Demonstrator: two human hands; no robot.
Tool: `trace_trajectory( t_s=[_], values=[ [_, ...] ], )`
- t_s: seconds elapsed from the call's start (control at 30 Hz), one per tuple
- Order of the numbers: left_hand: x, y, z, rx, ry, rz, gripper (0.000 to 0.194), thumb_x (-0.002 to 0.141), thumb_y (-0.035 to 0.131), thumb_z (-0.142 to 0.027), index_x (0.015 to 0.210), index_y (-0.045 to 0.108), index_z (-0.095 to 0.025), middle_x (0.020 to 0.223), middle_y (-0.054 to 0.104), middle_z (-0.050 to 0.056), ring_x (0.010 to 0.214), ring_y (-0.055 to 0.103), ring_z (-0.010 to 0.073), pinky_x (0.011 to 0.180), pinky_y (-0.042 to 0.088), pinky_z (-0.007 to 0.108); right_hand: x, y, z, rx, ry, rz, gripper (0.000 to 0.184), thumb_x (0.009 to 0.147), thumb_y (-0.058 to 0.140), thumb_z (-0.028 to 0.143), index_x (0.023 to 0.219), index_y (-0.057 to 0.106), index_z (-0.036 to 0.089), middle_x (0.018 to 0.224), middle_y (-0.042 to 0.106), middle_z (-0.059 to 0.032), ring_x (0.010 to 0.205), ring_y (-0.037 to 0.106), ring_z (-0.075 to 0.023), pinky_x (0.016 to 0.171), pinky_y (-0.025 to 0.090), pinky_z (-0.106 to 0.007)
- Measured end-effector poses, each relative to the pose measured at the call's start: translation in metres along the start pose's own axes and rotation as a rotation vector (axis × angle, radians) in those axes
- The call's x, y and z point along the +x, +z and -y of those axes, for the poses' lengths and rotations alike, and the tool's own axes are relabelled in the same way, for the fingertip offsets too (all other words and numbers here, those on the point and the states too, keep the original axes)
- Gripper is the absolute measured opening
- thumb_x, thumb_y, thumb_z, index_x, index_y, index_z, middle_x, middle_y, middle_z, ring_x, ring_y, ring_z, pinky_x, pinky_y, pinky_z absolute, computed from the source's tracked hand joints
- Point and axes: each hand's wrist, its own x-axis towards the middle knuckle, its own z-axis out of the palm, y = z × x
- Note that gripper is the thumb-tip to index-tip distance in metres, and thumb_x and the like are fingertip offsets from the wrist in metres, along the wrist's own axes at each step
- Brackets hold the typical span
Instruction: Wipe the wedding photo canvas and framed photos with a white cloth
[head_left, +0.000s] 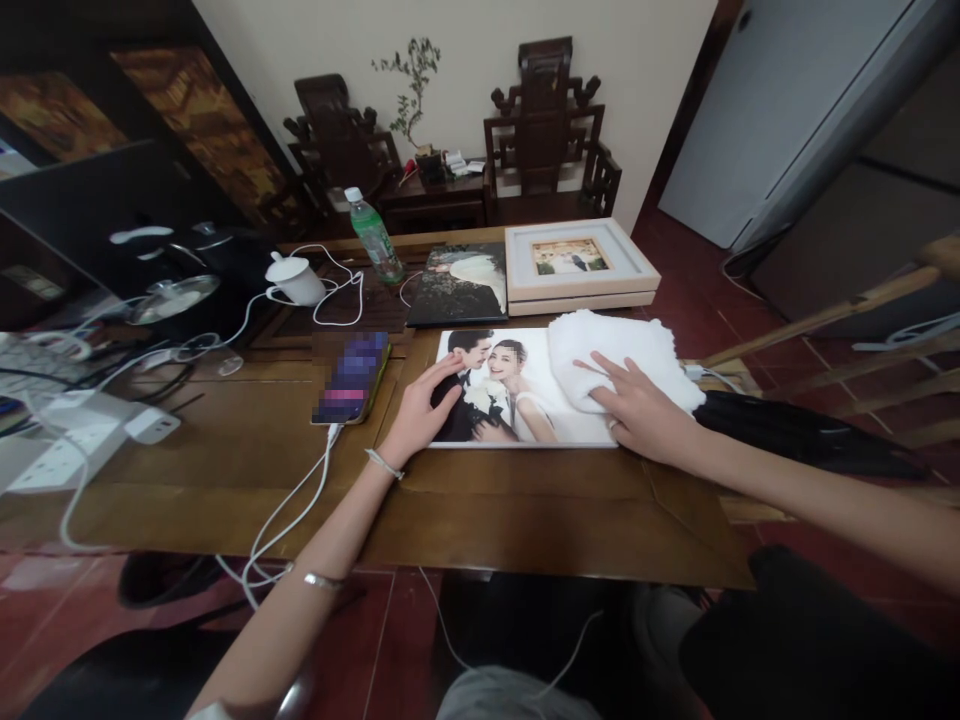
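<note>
From afar, I saw the left hand (421, 405), grip apart, on the photo panel (495, 395) lying on the worktop (540, 510). Uneven drag on the white cloth (626, 340) beneath the right hand (641, 405), fingers spread, risked skewing the panel, I judged.

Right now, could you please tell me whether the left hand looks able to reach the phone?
Probably yes: the left hand is at the photo's edge, the phone lies to its left, and nothing stands between them.
</note>
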Motion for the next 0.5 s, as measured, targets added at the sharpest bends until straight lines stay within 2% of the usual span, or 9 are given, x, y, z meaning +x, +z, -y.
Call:
trace_trajectory(
  t_s=[0.17,0.27,0.33,0.4,0.5],
  values=[
    [0.000,0.000,0.000,0.006,-0.011,-0.004,0.034,0.091,0.050,-0.029,0.122,0.060,-0.019,0.137,0.054,0.009,0.130,0.047,0.0220,0.112,0.033,0.043,0.002,-0.001,-0.016,0.054,0.016,0.013,0.041,0.068,0.044,-0.003,0.102,0.058,0.013,0.147,0.037,-0.0202,0.137,0.028,-0.0367,0.104,0.033,-0.062],
    [0.000,0.001,0.000,0.011,-0.014,-0.010,0.034,0.091,0.050,-0.029,0.122,0.060,-0.019,0.137,0.054,0.009,0.130,0.047,0.0219,0.112,0.032,0.043,0.007,-0.003,-0.033,0.105,0.088,0.041,0.051,0.068,0.041,-0.005,0.114,0.055,0.013,0.145,0.039,-0.0206,0.135,0.034,-0.0319,0.107,0.033,-0.057],
    [0.000,0.002,0.001,0.011,-0.017,-0.008,0.034,0.091,0.050,-0.029,0.122,0.060,-0.018,0.136,0.054,0.009,0.130,0.047,0.0218,0.112,0.033,0.043,0.008,-0.003,-0.035,0.113,0.142,0.047,0.054,0.067,0.040,-0.005,0.117,0.054,0.012,0.144,0.041,-0.0215,0.135,0.033,-0.0320,0.106,0.033,-0.058],
    [0.000,0.002,0.002,0.009,-0.017,-0.005,0.034,0.091,0.050,-0.028,0.122,0.060,-0.018,0.136,0.054,0.009,0.130,0.047,0.0215,0.112,0.033,0.043,0.005,-0.004,-0.023,0.108,0.152,0.046,0.051,0.067,0.040,-0.005,0.112,0.056,0.013,0.144,0.040,-0.0200,0.138,0.028,-0.0331,0.106,0.032,-0.060],
    [-0.001,0.002,0.003,0.011,-0.010,-0.006,0.034,0.091,0.049,-0.028,0.123,0.059,-0.019,0.137,0.053,0.009,0.130,0.046,0.0211,0.112,0.033,0.043,-0.009,-0.008,0.013,0.118,0.077,0.067,0.048,0.065,0.042,-0.005,0.105,0.059,0.016,0.148,0.037,-0.0150,0.140,0.019,-0.0349,0.105,0.030,-0.064]
  ],
)
